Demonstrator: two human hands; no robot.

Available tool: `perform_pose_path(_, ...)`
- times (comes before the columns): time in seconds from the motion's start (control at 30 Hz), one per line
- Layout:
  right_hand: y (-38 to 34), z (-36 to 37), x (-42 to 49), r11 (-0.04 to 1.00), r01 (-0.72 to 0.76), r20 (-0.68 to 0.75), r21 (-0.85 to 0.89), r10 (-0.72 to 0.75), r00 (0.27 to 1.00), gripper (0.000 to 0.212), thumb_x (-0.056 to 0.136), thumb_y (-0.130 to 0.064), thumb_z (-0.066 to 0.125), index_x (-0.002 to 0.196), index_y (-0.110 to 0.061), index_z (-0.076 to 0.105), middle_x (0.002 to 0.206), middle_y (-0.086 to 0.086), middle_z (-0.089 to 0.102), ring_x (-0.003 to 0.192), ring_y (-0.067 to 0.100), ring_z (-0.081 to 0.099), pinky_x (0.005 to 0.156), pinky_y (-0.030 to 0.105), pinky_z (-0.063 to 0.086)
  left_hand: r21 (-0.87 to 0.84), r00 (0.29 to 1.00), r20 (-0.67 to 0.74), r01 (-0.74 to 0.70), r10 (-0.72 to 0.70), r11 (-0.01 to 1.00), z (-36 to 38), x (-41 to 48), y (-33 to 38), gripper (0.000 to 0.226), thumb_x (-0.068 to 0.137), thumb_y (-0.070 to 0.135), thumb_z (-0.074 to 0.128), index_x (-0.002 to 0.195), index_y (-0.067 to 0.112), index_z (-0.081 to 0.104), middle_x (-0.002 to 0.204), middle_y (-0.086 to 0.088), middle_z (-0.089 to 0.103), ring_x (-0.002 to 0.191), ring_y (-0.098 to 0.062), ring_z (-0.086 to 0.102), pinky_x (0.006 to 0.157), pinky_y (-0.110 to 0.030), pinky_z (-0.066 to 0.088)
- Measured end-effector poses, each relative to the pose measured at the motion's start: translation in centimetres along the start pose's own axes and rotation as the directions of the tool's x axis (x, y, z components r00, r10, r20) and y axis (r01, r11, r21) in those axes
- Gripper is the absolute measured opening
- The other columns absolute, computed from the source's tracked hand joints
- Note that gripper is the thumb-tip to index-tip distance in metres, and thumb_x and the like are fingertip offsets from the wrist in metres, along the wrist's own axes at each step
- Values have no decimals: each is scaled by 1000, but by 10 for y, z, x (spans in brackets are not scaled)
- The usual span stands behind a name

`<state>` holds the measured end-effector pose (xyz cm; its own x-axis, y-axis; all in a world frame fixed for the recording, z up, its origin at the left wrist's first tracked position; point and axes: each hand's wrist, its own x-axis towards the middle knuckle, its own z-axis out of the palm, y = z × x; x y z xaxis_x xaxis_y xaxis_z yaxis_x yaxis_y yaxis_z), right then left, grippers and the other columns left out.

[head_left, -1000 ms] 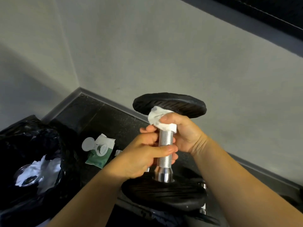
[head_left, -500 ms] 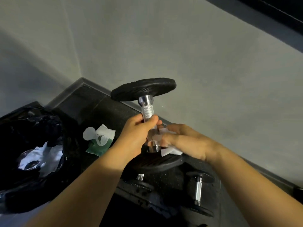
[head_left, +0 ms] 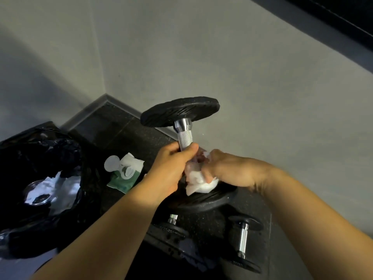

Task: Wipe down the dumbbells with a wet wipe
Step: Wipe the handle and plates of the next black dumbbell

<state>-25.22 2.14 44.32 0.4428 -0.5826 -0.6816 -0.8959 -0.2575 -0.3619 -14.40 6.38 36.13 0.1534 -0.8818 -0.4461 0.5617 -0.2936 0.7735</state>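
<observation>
A dumbbell (head_left: 182,134) with black plates and a knurled steel handle stands almost upright, tilted a little left, over the dark floor. My left hand (head_left: 171,168) grips the middle of its handle. My right hand (head_left: 228,170) holds a crumpled white wet wipe (head_left: 198,182) against the handle's lower end, just above the bottom plate (head_left: 212,201). The lower handle is hidden by both hands and the wipe.
A green wet-wipe pack (head_left: 125,173) with its lid flipped open lies on the floor to the left. A black bin bag (head_left: 40,178) holding used wipes stands at far left. Two more dumbbells (head_left: 243,241) lie below, near a dark rack edge (head_left: 169,233). Grey walls meet in a corner behind.
My right hand slid the wipe from the top of the handle down to its bottom end. The dumbbell tilted slightly left, exposing its upper handle.
</observation>
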Motion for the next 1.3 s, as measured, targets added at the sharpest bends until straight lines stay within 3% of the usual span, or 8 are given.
perform_pose_path(0.2,3,-1,6,992,-125,-18,-1,124,992,61,72,-47,55,111,-1,56,74,-2,46,112,39,54,86,38,42,-12,999,29,-29,29,1000,-1,-1,-2,6,89,12,63,93,12,67,97,-12,74,94,-28,71,92,-51,53)
perform_pose_path(0.37,13,-3,8,988,-133,-67,-78,128,990,102,34,-69,45,116,-9,54,111,12,61,111,35,55,99,50,43,-34,999,26,-33,34,999,1,0,-3,6,91,12,61,96,11,65,98,-13,74,92,-26,72,87,-46,56)
perform_pose_path(0.5,18,0,6,986,-163,-114,13,164,980,107,37,-72,51,127,-14,49,126,11,57,118,32,51,103,49,39,-52,999,-1,-42,42,998,1,2,-3,5,91,13,61,93,9,65,95,-12,74,89,-24,73,84,-43,57)
perform_pose_path(0.67,8,4,1,926,-261,-433,-274,123,893,55,72,-63,57,109,-22,54,106,-3,55,110,20,47,93,38,32,-57,998,-58,-33,29,998,3,2,-4,6,91,13,62,87,15,67,86,-5,76,89,-23,72,87,-47,55)
perform_pose_path(0.77,2,9,3,947,-183,-238,-262,120,964,31,80,-53,52,73,-24,59,75,-7,54,90,16,52,91,40,31,-22,996,-83,-35,33,999,3,1,-4,5,90,15,63,90,16,69,90,-4,76,93,-21,71,92,-48,53)
perform_pose_path(0.97,10,-2,17,999,-3,141,-52,10,990,32,81,-50,67,105,-29,63,106,-12,62,101,10,55,98,27,39,87,998,-19,-50,52,995,1,-4,0,15,91,23,63,103,17,70,98,2,75,96,-14,71,95,-43,52)
perform_pose_path(1.07,14,-6,25,999,44,207,32,-50,977,19,76,-35,76,90,-33,64,99,-17,64,100,5,57,104,28,37,120,998,-8,-66,67,991,3,-5,-1,18,90,23,64,105,16,70,98,1,75,93,-14,71,92,-40,54)
perform_pose_path(1.3,4,41,35,938,-198,-340,-285,94,936,51,80,-46,61,127,-27,52,123,-4,58,133,19,40,116,53,7,327,945,-192,-192,264,925,12,-2,-12,16,80,20,75,93,21,67,90,-4,73,86,-19,71,83,-45,58)
